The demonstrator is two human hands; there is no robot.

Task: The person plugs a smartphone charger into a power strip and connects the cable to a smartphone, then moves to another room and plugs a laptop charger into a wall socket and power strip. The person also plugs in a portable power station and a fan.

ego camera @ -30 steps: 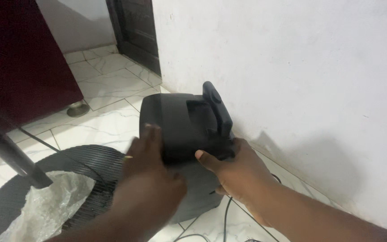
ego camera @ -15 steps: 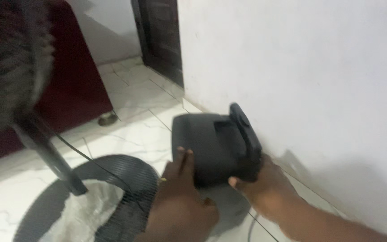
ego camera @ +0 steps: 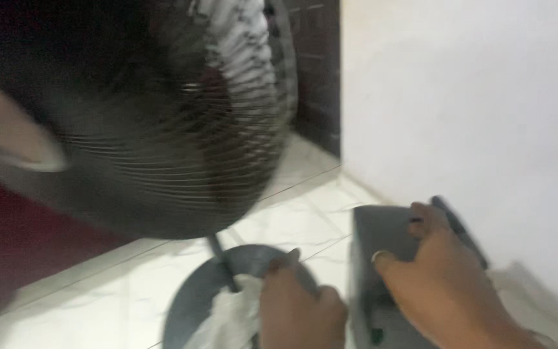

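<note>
The picture is blurred by motion. A dark grey box-shaped appliance (ego camera: 372,258) with a black handle on its top stands on the floor by the white wall. My right hand (ego camera: 444,278) lies over its top, fingers curled at the handle. My left hand (ego camera: 298,304) rests with bent fingers on the rim of a round dark fan base (ego camera: 195,304), beside crumpled clear plastic (ego camera: 230,317). Whether the left hand grips anything is not clear. The fan's black wire grille head (ego camera: 163,123) fills the upper left.
White marble-look floor tiles (ego camera: 292,213) run between the fan base and the white wall (ego camera: 473,97). A dark door (ego camera: 318,71) stands behind the fan. A dark red cabinet (ego camera: 20,252) is at the left.
The view has swung up and left, so the fan head now fills the frame. My left hand has left the appliance's side for the fan base. My right hand has shifted onto the appliance's top.
</note>
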